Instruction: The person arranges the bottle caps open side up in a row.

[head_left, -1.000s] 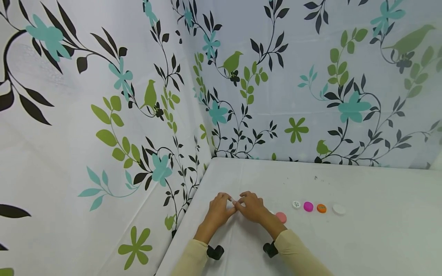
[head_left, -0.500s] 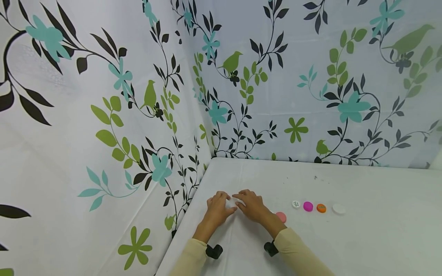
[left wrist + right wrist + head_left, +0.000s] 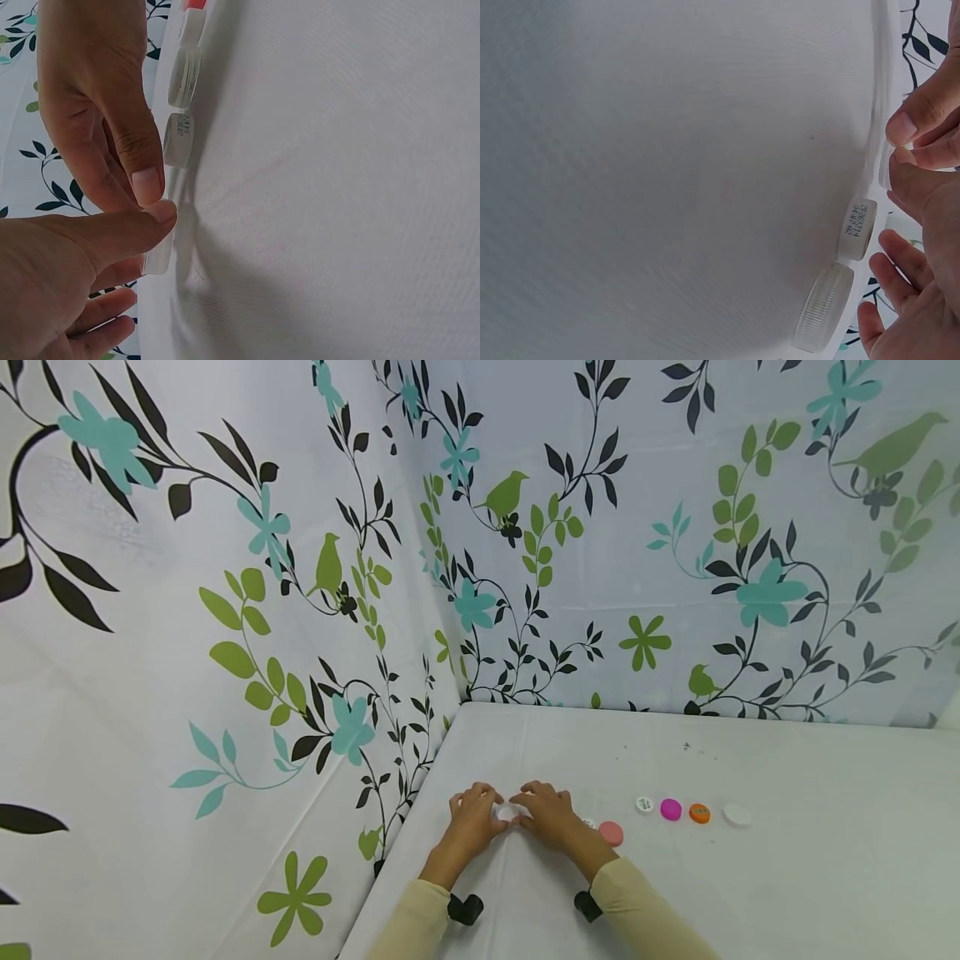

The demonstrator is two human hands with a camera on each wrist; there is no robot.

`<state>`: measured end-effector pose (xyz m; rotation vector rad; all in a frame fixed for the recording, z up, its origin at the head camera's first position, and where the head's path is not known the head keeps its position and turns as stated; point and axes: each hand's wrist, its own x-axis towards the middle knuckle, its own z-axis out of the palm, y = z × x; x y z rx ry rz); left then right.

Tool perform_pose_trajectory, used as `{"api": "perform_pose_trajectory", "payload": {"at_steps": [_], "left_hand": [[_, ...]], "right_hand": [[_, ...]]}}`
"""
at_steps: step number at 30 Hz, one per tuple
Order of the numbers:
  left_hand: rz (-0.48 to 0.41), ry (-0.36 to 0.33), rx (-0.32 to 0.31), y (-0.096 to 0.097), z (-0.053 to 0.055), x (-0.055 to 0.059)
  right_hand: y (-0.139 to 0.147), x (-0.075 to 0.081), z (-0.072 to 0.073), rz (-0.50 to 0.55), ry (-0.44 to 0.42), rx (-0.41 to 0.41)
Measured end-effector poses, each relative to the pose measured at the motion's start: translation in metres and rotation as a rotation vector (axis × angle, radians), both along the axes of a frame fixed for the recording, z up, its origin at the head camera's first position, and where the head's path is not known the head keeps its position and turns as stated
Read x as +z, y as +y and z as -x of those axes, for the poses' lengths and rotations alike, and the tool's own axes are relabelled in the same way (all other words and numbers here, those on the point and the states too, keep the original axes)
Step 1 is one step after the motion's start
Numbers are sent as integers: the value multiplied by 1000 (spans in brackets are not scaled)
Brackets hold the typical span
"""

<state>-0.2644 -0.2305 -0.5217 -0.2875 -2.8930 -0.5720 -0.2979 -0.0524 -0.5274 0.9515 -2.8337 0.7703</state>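
Observation:
Between both hands, over the white cloth, is a clear whitish bottle cap. My left hand pinches it; in the left wrist view the left thumb lies over the cap, partly covering it. My right hand grips the opposite side with its thumb and forefinger, the other fingers spread in the right wrist view. Beside the right hand stand a white cap with printed figures and a ribbed cap. In the head view, a pink cap lies by the right wrist.
Farther right on the white-covered table is a row: a white printed cap, a magenta cap, an orange cap and a white cap. A patterned curtain hangs behind and at left.
The fingertips, close together a second ago, have moved apart around the clear cap, which now shows between the hands. The row of caps is unchanged.

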Motion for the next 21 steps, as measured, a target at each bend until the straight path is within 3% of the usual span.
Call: {"api": "perform_pose_trajectory", "payload": {"at_steps": [21], "left_hand": [[19, -10, 11, 0, -1, -3]], "right_hand": [[-5, -2, -4, -68, -5, -35]]}}
